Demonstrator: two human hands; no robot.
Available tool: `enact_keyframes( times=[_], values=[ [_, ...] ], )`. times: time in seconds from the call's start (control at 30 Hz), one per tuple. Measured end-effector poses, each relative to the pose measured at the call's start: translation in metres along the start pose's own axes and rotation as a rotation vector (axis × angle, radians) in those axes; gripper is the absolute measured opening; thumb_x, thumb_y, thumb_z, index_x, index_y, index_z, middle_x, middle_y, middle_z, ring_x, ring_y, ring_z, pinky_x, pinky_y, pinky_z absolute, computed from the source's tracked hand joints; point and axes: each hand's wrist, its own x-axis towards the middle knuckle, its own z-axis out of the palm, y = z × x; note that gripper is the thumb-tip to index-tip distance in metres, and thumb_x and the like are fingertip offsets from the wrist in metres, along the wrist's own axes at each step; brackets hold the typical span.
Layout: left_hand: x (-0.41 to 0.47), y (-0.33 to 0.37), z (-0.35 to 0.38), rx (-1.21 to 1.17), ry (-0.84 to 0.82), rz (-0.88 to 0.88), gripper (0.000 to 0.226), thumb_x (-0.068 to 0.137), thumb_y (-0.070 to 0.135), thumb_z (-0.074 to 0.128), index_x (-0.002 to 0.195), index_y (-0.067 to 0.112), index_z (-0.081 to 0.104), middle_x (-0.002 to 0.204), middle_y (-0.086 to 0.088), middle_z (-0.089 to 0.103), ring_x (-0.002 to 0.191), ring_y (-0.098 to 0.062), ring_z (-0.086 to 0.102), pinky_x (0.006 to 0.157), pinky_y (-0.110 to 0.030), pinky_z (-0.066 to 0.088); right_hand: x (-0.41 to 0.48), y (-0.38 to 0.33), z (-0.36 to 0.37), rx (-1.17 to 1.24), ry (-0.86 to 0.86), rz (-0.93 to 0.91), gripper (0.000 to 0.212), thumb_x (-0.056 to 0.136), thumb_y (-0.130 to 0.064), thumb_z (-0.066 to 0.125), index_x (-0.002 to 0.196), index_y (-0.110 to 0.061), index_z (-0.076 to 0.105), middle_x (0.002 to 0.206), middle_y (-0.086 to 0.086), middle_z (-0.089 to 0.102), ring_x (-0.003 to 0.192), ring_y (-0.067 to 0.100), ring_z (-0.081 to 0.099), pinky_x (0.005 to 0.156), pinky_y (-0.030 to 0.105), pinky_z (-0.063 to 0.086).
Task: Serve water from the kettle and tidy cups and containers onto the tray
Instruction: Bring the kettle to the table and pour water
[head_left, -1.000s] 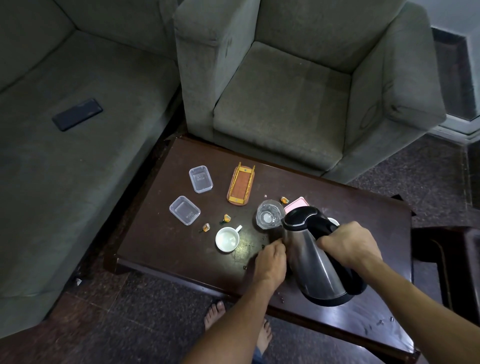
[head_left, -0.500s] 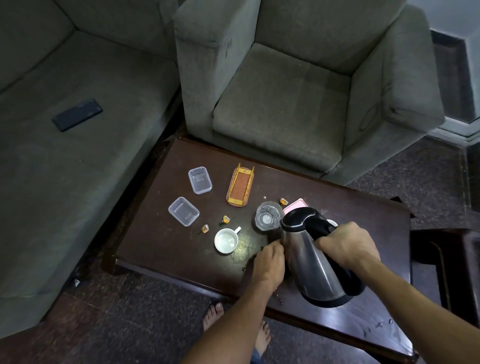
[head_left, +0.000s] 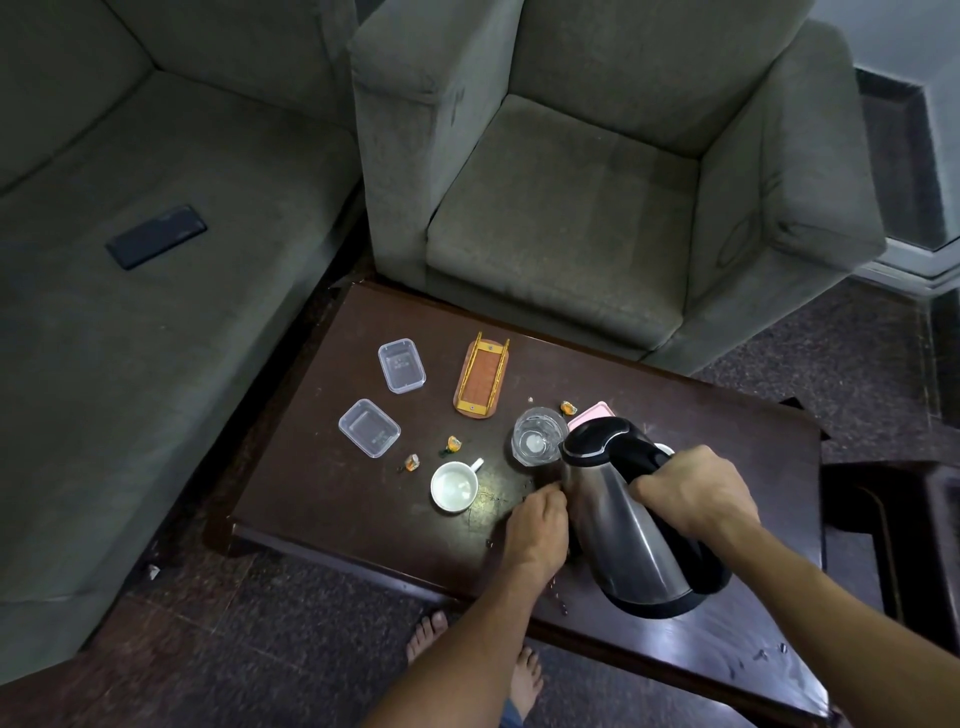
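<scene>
**Desk:** What is in hand?

**Photographer:** A person's right hand (head_left: 696, 499) is clamped round the black handle of a steel kettle (head_left: 639, 525). The kettle is tipped forward, its spout at the near rim of a clear glass (head_left: 537, 441) just ahead of the knuckles. The pour looks under way or about to start, though no stream can be made out.

**Desk:** And the other hand?

**Photographer:** The left hand (head_left: 537, 525) sits knuckles-up against the kettle's side, fingers bent under. Whether it holds anything or only steadies the steel cannot be told.

**Desk:** What could go wrong?

**Photographer:** As I read it, neither hand holds the glass, so a nudge from the spout could slide or topple it. Too steep a tilt would send water past the rim onto the table (head_left: 332, 488) and toward the pink object (head_left: 589, 415) just beyond the kettle. If the water is hot, the left fingers on bare metal risk a burn.

**Desk:** The tidying?

**Photographer:** Not begun, by the look of it. The white cup (head_left: 454, 486) stands just left of the left hand. The tray (head_left: 480, 384) lies well ahead of that hand, and the near container (head_left: 369, 427) and far container (head_left: 401, 365) sit further left, all on the table.
</scene>
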Motion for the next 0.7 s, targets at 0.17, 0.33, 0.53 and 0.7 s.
enact_keyframes(
  times=[0.17, 0.33, 0.53, 0.7],
  values=[
    [0.0004, 0.0011, -0.0023, -0.023, -0.001, -0.025, 0.046, 0.083, 0.034, 0.031, 0.097, 0.009, 0.068, 0.110, -0.025, 0.071, 0.110, -0.043, 0.066, 0.097, -0.054, 0.054, -0.0001, -0.0030, 0.0000, -0.014, 0.001, -0.008, 0.023, 0.060, -0.037, 0.068, 0.066, -0.014, 0.065, 0.060, 0.002, 0.067, 0.057, 0.024, 0.067, 0.057, 0.029, 0.057],
    [0.0011, -0.0009, -0.0053, -0.017, -0.022, -0.038, 0.033, 0.096, 0.020, 0.037, 0.098, 0.008, 0.068, 0.111, -0.026, 0.070, 0.111, -0.043, 0.066, 0.098, -0.053, 0.054, -0.0019, -0.0039, -0.0002, -0.015, 0.001, -0.001, 0.025, 0.059, -0.038, 0.066, 0.067, -0.014, 0.066, 0.060, 0.002, 0.067, 0.058, 0.025, 0.067, 0.060, 0.032, 0.059],
    [-0.0060, -0.0001, -0.0078, 0.076, 0.001, 0.004, 0.043, 0.095, 0.032, 0.032, 0.104, 0.014, 0.070, 0.114, -0.020, 0.072, 0.110, -0.039, 0.066, 0.098, -0.046, 0.054, -0.0023, -0.0035, 0.0002, -0.012, -0.003, -0.014, 0.022, 0.061, -0.036, 0.067, 0.069, -0.015, 0.066, 0.062, 0.002, 0.068, 0.060, 0.025, 0.068, 0.061, 0.033, 0.060],
    [-0.0038, 0.0016, -0.0088, 0.108, -0.010, 0.007, 0.036, 0.104, 0.021, 0.036, 0.110, 0.010, 0.071, 0.118, -0.021, 0.072, 0.114, -0.038, 0.066, 0.100, -0.045, 0.053, -0.0031, -0.0022, 0.0003, -0.004, 0.004, -0.007, 0.022, 0.060, -0.036, 0.067, 0.066, -0.015, 0.065, 0.060, 0.002, 0.068, 0.058, 0.025, 0.068, 0.061, 0.034, 0.060]
  ],
)
